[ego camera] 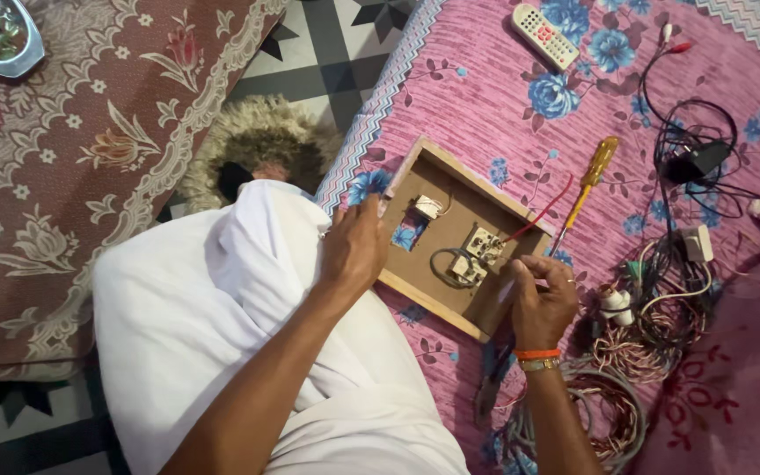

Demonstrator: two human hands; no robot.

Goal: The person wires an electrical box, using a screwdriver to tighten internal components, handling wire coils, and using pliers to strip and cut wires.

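The person sits at the edge of a bed (485, 97) covered with a pink flowered sheet, and a shallow wooden switch board (462, 237) lies back side up on it, just in front of the knee draped in white cloth (222, 308). The left hand (354, 249) holds the near left edge of the board, its fingers curled shut on the wooden frame to steady it. The right hand (543, 299) rests at the board's right corner, thumb and fingertips pinched together on what seems to be the end of a thin wire; what exactly is pinched is too small to tell. A red wire (545, 211) runs from the white switch fittings (477, 255) inside the board out over its far rim. A grey cable loops beside those fittings.

The step in hand looks like wiring the fittings at the back of the board. The next move likely calls for a steady board, a fine pinch to lead the wire end to a terminal, and then a tool: the yellow-handled screwdriver (587, 185) lies just beyond the board, within reach of the right hand. Coils of wire (635, 352) lie to the right, a white remote (544, 36) further up the bed.
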